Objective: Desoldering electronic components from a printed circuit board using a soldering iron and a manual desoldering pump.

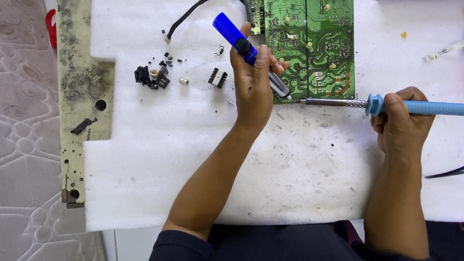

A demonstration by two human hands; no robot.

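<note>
- Left hand [251, 89] reaches fwd from lower centre, forearm slanting up over the white foam sheet [193, 169]; fingers wrapped tight round a desoldering pump [249, 50], thumb side toward the blue end.
- Pump tilted: blue plunger end up and to the left, metal nozzle end down-right, tip at the lower edge of the green circuit board [314, 48].
- Right hand [398, 121] comes in from the right, fist closed on the light-blue handle of a soldering iron [386, 105]; iron lies approx. level, pointing left.
- Iron's metal shaft runs along the board's bottom edge; its tip meets the board just beside the pump nozzle, the two nearly touching. Can't tell if they actually touch.
- Board: green, solder side up w/ pale traces and a few cream-coloured dots, sits at top centre of the foam, top part cut off by the frame.
- Left of the pump hand, well apart from the board: a scatter of small black parts [152, 77] and a black-and-white component [217, 77] on the foam.
- A black cable [181, 21] w/ a small plug lies near the top.
- Foam rests on a worn, stained bench [79, 72] showing at the left.
</note>
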